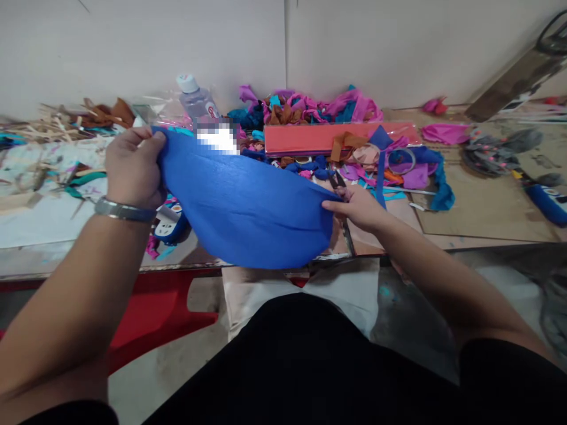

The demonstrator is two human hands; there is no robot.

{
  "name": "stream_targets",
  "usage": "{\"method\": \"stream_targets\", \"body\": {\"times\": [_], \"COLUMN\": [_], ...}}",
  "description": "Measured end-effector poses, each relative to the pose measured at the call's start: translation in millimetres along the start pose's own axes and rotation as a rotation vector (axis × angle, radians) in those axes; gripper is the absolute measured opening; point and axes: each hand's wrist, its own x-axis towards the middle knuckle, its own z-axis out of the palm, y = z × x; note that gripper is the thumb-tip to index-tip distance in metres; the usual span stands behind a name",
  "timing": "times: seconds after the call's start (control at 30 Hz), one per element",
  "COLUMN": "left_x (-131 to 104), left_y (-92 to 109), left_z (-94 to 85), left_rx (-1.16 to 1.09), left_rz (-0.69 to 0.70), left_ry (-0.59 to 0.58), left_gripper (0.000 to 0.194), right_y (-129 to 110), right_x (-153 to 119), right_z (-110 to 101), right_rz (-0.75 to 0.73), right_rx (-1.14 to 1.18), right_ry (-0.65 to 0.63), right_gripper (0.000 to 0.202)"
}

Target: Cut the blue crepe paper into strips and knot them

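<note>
to the left of the blue sheet (252, 206), thin wooden sticks (62, 121) lie heaped toward the wall, with green-handled pliers (86, 180) nearer to it. at the sheet's upper left corner is the left hand (135, 168), its grip clamped on the material between thumb and fingers. a power strip (170, 227) shows just past the sheet's left edge, and a bottle (199, 105) stands behind it. the sheet itself hangs between both hands, over the front of the surface (365, 239), probably held from two ends so it stays spread. beyond it lies a coral packet (301, 140). at the sheet's right end the right hand (357, 206) has its grip pinched on the edge; small dark snips (338, 179) sit in the same hand, seemingly tucked there to leave the fingertips free. right of the sheet lie a clear ring (401, 159) among scraps and, farther off, cardboard (478, 206).
</note>
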Motion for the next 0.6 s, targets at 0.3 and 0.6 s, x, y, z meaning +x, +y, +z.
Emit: {"method": "stream_targets", "body": {"times": [0.3, 0.6], "left_x": [-47, -92], "left_y": [-38, -73], "left_z": [-22.5, -19.5], "left_rx": [0.092, -0.036], "left_rz": [0.004, -0.322], "left_ry": [-0.019, -0.152], "left_gripper": [0.012, 0.024], "right_y": [2, 12], "right_x": [39, 93], "right_z": [-47, -70], "right_rz": [0.132, 0.057], "right_rx": [0.259, 0.073], "right_ry": [0.185, 0.209], "right_gripper": [0.038, 0.039]}}
